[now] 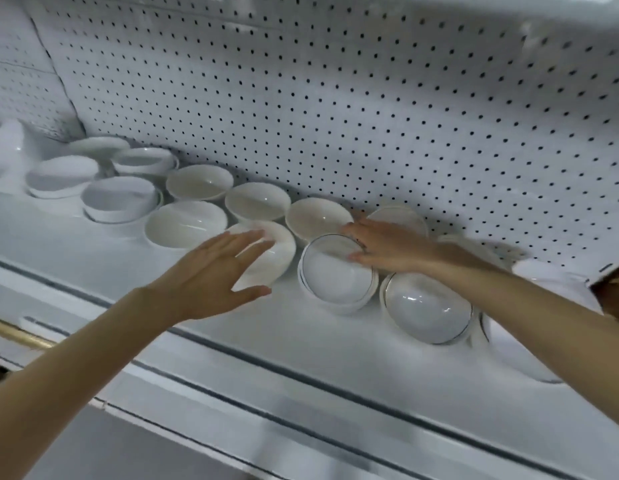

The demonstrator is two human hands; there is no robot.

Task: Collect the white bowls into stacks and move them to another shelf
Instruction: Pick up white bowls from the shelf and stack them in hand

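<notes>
Gathering is the step in hand: loose white bowls sit along the shelf (232, 341), some already nested. My left grip (214, 271) hovers spread, fingers straight, over the plain bowl (282, 249) near the front. My right grip (387, 247) lies on the far rim of the rimmed stack (336, 282) (whether it pinches that rim, the blur hides). Next, I judge, the plain bowl needs lifting and nesting into a like one. Room lies open toward the front lip (301, 375); behind, the pegboard (336, 116) stands close, and a second stack (426, 306) sits just beside on the right.
</notes>
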